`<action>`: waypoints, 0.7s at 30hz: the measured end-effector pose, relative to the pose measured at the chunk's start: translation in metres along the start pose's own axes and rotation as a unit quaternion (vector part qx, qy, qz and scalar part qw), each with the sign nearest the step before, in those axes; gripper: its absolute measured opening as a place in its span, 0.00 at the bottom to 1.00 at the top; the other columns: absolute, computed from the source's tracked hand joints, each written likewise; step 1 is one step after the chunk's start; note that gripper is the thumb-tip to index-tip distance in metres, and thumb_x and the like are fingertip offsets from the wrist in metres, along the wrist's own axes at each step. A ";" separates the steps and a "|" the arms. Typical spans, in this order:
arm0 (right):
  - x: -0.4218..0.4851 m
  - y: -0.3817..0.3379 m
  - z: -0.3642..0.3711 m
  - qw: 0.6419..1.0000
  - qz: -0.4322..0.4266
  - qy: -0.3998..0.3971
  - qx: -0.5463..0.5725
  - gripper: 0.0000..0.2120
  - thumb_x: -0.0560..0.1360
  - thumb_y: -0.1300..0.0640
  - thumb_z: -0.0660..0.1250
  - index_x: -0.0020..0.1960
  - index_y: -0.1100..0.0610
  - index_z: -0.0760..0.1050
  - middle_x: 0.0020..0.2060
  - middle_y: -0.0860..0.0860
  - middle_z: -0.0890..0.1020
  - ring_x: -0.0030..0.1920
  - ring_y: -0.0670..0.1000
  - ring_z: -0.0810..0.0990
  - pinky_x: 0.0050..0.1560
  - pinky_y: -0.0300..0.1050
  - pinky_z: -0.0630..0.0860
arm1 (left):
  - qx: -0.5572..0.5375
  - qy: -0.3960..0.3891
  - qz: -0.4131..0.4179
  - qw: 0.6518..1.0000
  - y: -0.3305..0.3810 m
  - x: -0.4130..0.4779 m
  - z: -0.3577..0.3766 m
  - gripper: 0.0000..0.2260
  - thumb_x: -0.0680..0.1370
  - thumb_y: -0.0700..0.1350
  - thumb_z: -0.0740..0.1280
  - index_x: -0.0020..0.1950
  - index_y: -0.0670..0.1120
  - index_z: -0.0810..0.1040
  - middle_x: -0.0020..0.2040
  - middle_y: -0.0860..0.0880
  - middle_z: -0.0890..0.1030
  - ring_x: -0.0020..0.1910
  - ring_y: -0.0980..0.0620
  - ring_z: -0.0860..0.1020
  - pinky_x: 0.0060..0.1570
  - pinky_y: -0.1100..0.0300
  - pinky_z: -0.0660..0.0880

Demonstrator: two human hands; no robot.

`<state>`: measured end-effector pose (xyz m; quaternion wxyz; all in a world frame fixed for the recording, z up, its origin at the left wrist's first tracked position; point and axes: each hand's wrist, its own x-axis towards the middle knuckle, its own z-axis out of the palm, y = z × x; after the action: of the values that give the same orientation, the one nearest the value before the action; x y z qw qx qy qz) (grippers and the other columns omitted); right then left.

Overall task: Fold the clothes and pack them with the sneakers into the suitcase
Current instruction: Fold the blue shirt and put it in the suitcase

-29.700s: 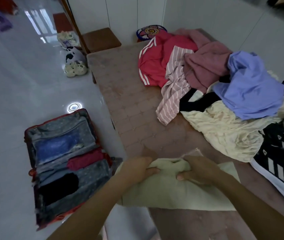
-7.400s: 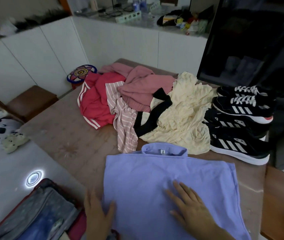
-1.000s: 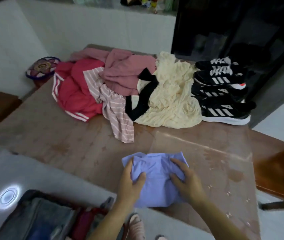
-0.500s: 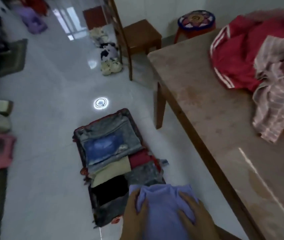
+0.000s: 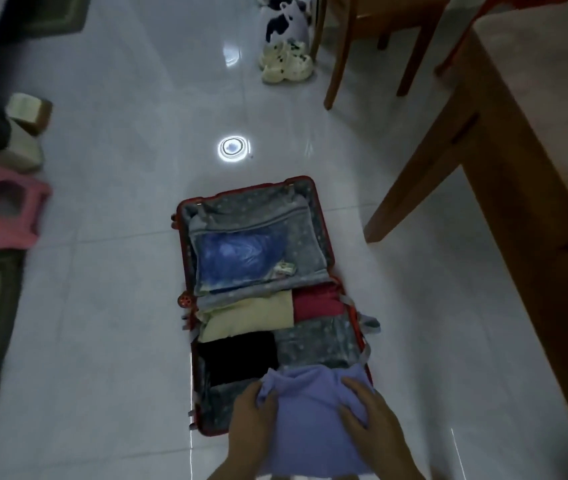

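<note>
Now carried off the tabletop (image 5: 535, 109) and lowered over the near end of the open red suitcase (image 5: 324, 230) on the floor (image 5: 102, 306): folded lavender shirt (image 5: 310, 417). Near suitcase corner hidden beneath it; forearms cut off at the bottom edge. Left hand (image 5: 251, 420) clamped on the left edge, fingers (image 5: 264, 393) curled narrow into the cloth. Right hand (image 5: 372, 417) spread flatter, gripping the right edge. Already packed: cream, red and black folded garments (image 5: 248, 317).
</note>
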<state>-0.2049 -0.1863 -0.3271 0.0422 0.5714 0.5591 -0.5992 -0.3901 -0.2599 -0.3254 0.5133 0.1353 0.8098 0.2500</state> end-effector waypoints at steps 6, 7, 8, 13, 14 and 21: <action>0.120 0.045 0.018 0.999 -0.025 -0.017 -0.012 0.21 0.78 0.55 0.65 0.66 0.36 0.68 0.67 0.53 0.70 0.66 0.52 0.69 0.61 0.34 0.62 | -0.062 0.039 -0.052 0.996 -0.029 0.104 0.038 0.06 0.80 0.42 0.62 0.44 0.43 0.72 0.36 0.48 0.73 0.35 0.52 0.71 0.37 0.63 0.63; 0.138 0.053 0.022 0.999 -0.024 -0.023 -0.025 0.19 0.75 0.44 0.66 0.64 0.31 0.67 0.67 0.51 0.71 0.66 0.51 0.70 0.61 0.35 0.64 | -0.061 0.039 -0.063 0.995 -0.042 0.123 0.045 0.07 0.80 0.43 0.62 0.44 0.43 0.72 0.37 0.46 0.73 0.35 0.53 0.71 0.39 0.62 0.64; 0.157 0.067 0.028 0.998 -0.042 -0.026 -0.027 0.23 0.69 0.30 0.63 0.63 0.29 0.66 0.66 0.48 0.71 0.65 0.49 0.71 0.61 0.36 0.65 | -0.060 0.040 -0.078 0.994 -0.054 0.141 0.051 0.08 0.80 0.45 0.63 0.42 0.44 0.72 0.37 0.45 0.73 0.35 0.53 0.70 0.40 0.60 0.64; 0.242 0.117 0.045 0.997 -0.059 -0.005 -0.051 0.14 0.76 0.49 0.66 0.53 0.30 0.69 0.54 0.36 0.73 0.55 0.41 0.75 0.52 0.27 0.67 | -0.084 0.052 -0.075 0.992 -0.104 0.230 0.088 0.17 0.79 0.48 0.64 0.33 0.45 0.65 0.31 0.47 0.67 0.32 0.50 0.68 0.33 0.59 0.63; 0.259 0.130 0.047 0.997 -0.065 0.007 -0.052 0.16 0.77 0.55 0.65 0.53 0.32 0.69 0.54 0.39 0.75 0.54 0.42 0.76 0.53 0.31 0.70 | -0.082 0.048 -0.066 0.993 -0.108 0.247 0.095 0.17 0.79 0.48 0.64 0.34 0.43 0.65 0.32 0.46 0.68 0.32 0.50 0.69 0.34 0.60 0.64; 0.373 0.150 0.030 0.984 -0.126 0.112 -0.061 0.13 0.78 0.59 0.64 0.60 0.49 0.69 0.55 0.47 0.74 0.54 0.47 0.73 0.54 0.35 0.66 | -0.090 0.076 0.050 0.992 -0.097 0.363 0.139 0.13 0.79 0.46 0.64 0.39 0.38 0.73 0.35 0.46 0.74 0.35 0.54 0.71 0.31 0.69 0.66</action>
<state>-0.2487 -0.0443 -0.7017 -0.0611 0.5564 0.6633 -0.4967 -0.4197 -0.1309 -0.7037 0.4471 0.1095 0.8130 0.3567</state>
